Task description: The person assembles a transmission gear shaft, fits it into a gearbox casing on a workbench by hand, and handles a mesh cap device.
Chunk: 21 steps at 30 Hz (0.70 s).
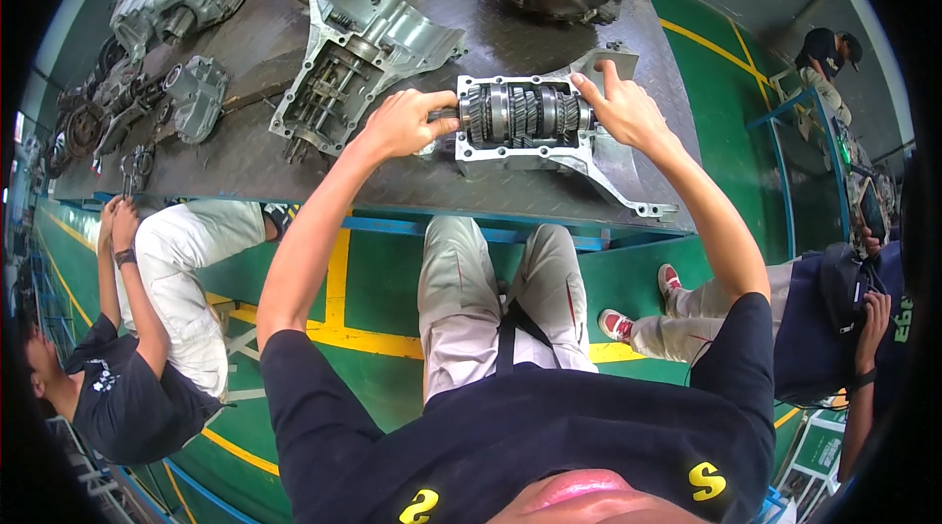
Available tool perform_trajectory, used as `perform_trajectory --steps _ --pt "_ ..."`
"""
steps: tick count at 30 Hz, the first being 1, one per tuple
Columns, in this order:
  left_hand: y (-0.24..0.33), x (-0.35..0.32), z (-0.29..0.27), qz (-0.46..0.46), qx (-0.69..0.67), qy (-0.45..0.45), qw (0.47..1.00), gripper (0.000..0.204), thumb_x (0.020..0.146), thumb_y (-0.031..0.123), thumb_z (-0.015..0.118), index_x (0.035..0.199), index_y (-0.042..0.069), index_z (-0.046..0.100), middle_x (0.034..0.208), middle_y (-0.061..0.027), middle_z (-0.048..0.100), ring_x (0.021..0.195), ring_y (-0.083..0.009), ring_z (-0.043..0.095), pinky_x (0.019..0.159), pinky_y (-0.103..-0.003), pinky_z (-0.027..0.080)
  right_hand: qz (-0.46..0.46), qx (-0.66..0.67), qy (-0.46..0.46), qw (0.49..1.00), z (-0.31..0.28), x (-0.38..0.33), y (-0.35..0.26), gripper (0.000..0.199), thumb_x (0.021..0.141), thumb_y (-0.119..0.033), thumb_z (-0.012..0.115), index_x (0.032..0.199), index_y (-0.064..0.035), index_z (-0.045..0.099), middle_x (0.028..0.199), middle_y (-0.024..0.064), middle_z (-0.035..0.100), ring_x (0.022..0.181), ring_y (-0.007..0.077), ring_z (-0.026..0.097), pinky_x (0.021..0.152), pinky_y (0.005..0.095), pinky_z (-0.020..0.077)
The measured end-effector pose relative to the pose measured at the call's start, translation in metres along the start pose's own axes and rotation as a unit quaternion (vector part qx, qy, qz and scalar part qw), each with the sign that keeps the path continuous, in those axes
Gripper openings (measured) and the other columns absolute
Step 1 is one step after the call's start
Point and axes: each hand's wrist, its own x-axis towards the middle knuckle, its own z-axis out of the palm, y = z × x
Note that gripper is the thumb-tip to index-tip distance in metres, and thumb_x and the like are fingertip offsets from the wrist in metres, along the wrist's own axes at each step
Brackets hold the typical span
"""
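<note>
The left hand [402,124] pinches one end of the geared shaft [527,116]; whether the right hand [628,115] grips, I can't tell. Between them, it sits within the housing [520,155], best kept level.

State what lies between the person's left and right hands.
In the head view, a gear shaft assembly lies between the left hand and the right hand, within the open silver gearbox housing.
</note>
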Motion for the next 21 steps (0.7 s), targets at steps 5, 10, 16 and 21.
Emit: perform_trajectory --steps 5,10,16,21 --pt "0.002 0.009 -0.006 -0.021 -0.050 -0.061 0.997 0.039 0.086 0.031 0.068 0.112 0.003 0.062 0.081 -0.0231 0.064 0.073 -0.0396 0.061 0.067 -0.043 0.046 0.011 -0.031 -0.032 0.999 -0.005 0.000 -0.004 0.081 0.095 -0.067 0.032 0.122 0.0068 0.049 0.099 0.0356 0.064 0.104 0.0509 0.060 0.092 0.0556 0.0446" --pt "-0.008 0.015 -0.006 -0.051 -0.183 -0.142 0.971 0.029 0.092 0.018 0.064 0.116 0.002 0.062 0.076 0.0008 0.059 0.071 -0.0091 0.048 0.066 -0.029 0.042 -0.017 -0.013 -0.129 0.991 -0.005 0.015 0.005 0.089 0.093 -0.071 0.024 0.115 0.0081 0.058 0.101 0.0324 0.065 0.105 0.0474 0.061 0.090 0.0522 0.0447" --pt "-0.004 0.023 -0.014 -0.127 -0.268 -0.223 0.929 0.022 0.095 0.014 0.060 0.115 0.004 0.062 0.072 0.0090 0.045 0.064 -0.0032 0.037 0.056 -0.022 0.030 0.090 0.003 -0.238 0.967 -0.010 0.021 -0.004 0.083 0.093 -0.069 0.015 0.118 -0.0064 0.064 0.087 0.0249 0.065 0.087 0.0341 0.065 0.085 0.0451 0.0447" --pt "-0.024 0.015 0.002 -0.028 -0.202 -0.145 0.968 0.035 0.094 0.020 0.063 0.125 0.004 0.059 0.097 -0.0045 0.068 0.085 -0.0153 0.059 0.077 -0.032 0.047 -0.023 -0.050 -0.096 0.994 0.004 0.012 0.004 0.075 0.096 -0.064 0.022 0.121 -0.0044 0.061 0.101 0.0274 0.067 0.102 0.0440 0.062 0.091 0.0512 0.0452"
